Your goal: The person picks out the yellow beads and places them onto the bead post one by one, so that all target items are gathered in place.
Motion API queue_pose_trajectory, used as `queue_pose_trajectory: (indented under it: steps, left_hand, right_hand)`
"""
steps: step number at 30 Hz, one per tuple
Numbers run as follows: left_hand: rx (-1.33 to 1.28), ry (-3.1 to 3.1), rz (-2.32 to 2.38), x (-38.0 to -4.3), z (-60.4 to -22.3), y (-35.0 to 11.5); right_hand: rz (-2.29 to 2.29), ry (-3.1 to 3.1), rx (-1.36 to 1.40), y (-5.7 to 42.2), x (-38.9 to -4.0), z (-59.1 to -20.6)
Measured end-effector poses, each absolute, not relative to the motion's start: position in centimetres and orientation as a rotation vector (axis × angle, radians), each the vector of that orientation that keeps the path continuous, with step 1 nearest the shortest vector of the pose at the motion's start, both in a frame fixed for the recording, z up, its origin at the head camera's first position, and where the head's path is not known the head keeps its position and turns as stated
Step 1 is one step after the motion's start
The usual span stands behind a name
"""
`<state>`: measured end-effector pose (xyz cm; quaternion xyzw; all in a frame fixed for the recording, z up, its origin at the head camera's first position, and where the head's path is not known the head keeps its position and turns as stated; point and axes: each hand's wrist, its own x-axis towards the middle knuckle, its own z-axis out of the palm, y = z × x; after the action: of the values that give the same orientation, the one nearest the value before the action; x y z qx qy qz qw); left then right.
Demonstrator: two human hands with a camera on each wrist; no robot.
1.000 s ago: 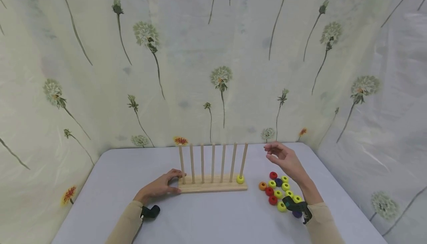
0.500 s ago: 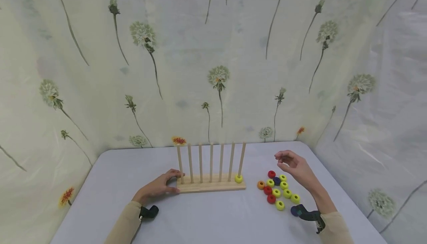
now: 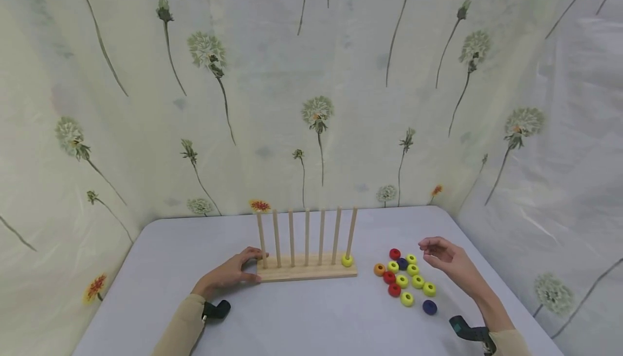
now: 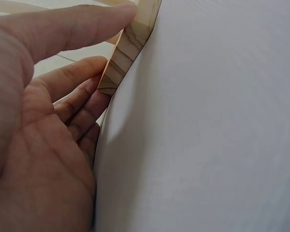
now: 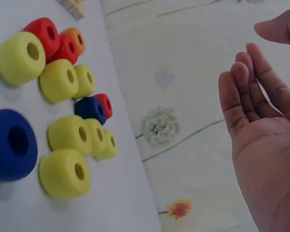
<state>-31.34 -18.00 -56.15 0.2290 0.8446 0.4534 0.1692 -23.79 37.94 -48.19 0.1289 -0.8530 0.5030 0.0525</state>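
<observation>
Seven slim pegs [image 3: 307, 237] rose from the wooden rack [image 3: 306, 274] on the bench [image 3: 292, 323], and we saw one yellow bead [image 3: 347, 261] seated low on the rightmost. The left hand [image 3: 232, 269] pinched the rack's left end, thumb against the near edge; the right hand [image 3: 452, 263] hung free to the right of the rack, beyond the loose beads, fingers loosely bent around nothing. Those beads lay right of the rack, from an orange bead [image 3: 379, 270] closest to it out to a blue bead [image 3: 430, 307] set apart from the rest. We judged that crowding was the first hazard: fingertips dropping in for one bead could nudge its neighbours, and their rounded sides might let a tipped one roll. The wrist camera [image 3: 467, 331] on the right arm sat near that blue bead, so a low forearm could brush it. We also reckoned that any bead brought off-centre could catch on a peg's tip, and, with only the rack's left end held, a sideways shove at its right end could swivel it.
</observation>
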Motion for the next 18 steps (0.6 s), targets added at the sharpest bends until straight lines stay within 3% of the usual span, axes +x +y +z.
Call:
queue_pose_trajectory:
  steps: [18]
  left_hand:
    - [0.682,2.404,1.301,-31.3,-56.2,-18.0]
  right_hand:
    - [1.53,-2.746,0.073,42.1,-22.9,-51.9]
